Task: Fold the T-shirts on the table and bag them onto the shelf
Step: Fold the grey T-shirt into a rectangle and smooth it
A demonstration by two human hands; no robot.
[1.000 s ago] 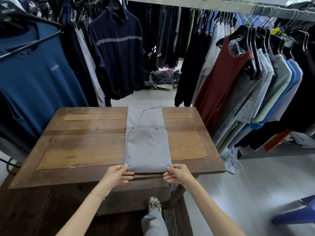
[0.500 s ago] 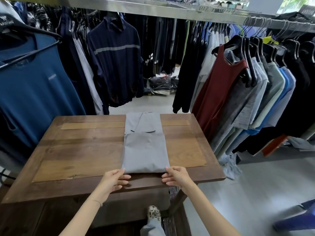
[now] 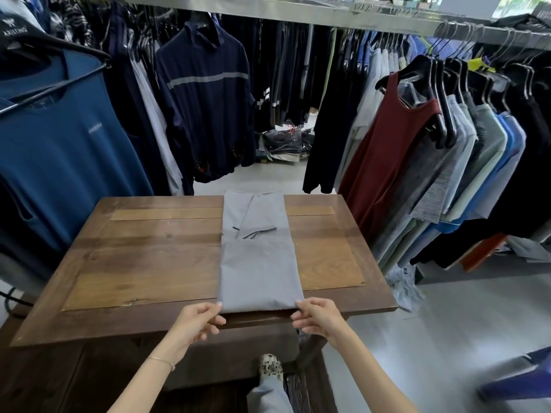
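A grey T-shirt (image 3: 258,263) lies folded into a long narrow strip down the middle of the wooden table (image 3: 143,263), its near part doubled over the far part. My left hand (image 3: 199,318) pinches the near left corner of the fold. At the near right corner, my right hand (image 3: 317,317) pinches the cloth the same way. Both hands sit at the table's front edge.
Racks of hung clothes close in the table: blue shirts (image 3: 59,150) at left, a dark striped top (image 3: 205,108) behind, a maroon vest (image 3: 393,162) and several shirts at right. Bagged garments (image 3: 286,141) lie on the floor beyond. A plastic bag (image 3: 405,287) hangs off the table's right.
The view has tilted up a little and the table sits lower in frame. Both hands keep their hold on the near corners; the fold's far edge shows dark trim now.
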